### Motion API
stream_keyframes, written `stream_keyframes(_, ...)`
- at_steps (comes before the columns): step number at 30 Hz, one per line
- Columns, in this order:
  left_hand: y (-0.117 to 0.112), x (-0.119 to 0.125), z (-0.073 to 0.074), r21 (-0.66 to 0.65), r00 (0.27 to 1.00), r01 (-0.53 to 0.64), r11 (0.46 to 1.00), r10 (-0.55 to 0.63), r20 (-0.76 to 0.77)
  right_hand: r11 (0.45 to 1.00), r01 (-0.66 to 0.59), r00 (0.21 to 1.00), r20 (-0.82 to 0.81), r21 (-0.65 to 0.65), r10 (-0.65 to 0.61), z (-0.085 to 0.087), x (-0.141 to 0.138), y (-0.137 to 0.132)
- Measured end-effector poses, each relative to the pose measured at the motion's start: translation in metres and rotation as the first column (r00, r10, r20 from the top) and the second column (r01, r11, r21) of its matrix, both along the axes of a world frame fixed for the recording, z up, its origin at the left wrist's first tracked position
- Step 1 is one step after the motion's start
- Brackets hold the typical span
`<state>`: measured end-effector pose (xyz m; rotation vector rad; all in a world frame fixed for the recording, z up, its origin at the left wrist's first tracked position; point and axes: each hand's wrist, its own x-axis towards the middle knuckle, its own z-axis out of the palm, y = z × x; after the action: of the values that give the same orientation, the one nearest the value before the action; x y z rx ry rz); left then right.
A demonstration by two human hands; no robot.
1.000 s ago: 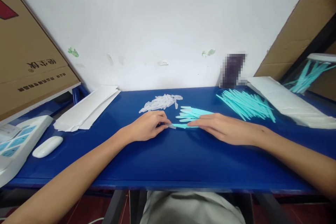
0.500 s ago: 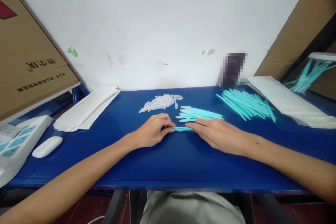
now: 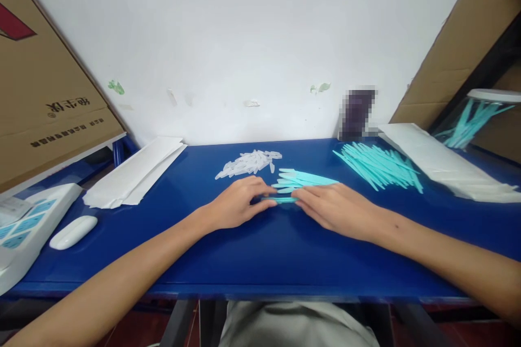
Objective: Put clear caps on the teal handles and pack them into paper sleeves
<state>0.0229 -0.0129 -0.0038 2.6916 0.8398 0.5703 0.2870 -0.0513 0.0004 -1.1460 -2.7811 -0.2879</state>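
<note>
From where I stand, the left hand [image 3: 240,203] has thumb and fingers curled around the near side of a teal plastic strip [image 3: 285,200], though blur keeps me from telling whether they pinch it. The right hand [image 3: 340,209] has its fingers closed on the other end, low over the blue tabletop [image 3: 228,265]. Just beyond the fingers lies a fanned bundle of teal sticks [image 3: 309,179], pale at their left ends. Farther back sits a heap of translucent plastic sleeves [image 3: 252,161], and to the right a larger teal pile [image 3: 378,165]. I'd judge the small bundle to be the finished part, with most still to do, since both the sleeves and the larger pile remain plentiful
</note>
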Motion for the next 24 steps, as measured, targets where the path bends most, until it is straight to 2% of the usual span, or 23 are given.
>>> stream_keyframes(4, 0.015, -0.017, 0.006, 0.105, 0.966, -0.251, 0.962, 0.242, 0.092, 0.985, 0.125, 0.992, -0.02, 0.117, -0.123, 0.007, 0.02, 0.018)
stream_keyframes(7, 0.028, -0.032, 0.006, 0.136, 0.928, -0.374, 0.918, 0.368, 0.068, 0.962, 0.243, 0.97, -0.036, 0.122, -0.24, 0.004, 0.033, 0.034)
stream_keyframes(11, 0.038, -0.041, 0.007, 0.09, 0.871, -0.491, 0.867, 0.485, 0.077, 0.976, 0.194, 0.98, -0.059, 0.1, -0.189, -0.004, 0.035, 0.044)
stream_keyframes(14, 0.04, -0.043, 0.007, 0.072, 0.85, -0.525, 0.848, 0.52, 0.083, 0.984, 0.16, 0.984, -0.09, 0.079, -0.153, -0.004, 0.031, 0.043)
stream_keyframes(18, 0.042, -0.047, 0.005, 0.072, 0.858, -0.513, 0.855, 0.51, 0.056, 0.977, 0.21, 0.97, -0.132, 0.03, -0.205, 0.002, 0.03, 0.041)
stream_keyframes(22, 0.049, -0.051, 0.004, 0.105, 0.858, -0.513, 0.852, 0.514, 0.02, 0.955, 0.278, 0.936, -0.193, -0.099, -0.293, 0.008, 0.035, 0.042)
stream_keyframes(24, 0.056, -0.059, 0.007, 0.177, 0.848, -0.52, 0.835, 0.529, -0.004, 0.937, 0.295, 0.922, -0.2, -0.187, -0.33, 0.01, 0.038, 0.042)
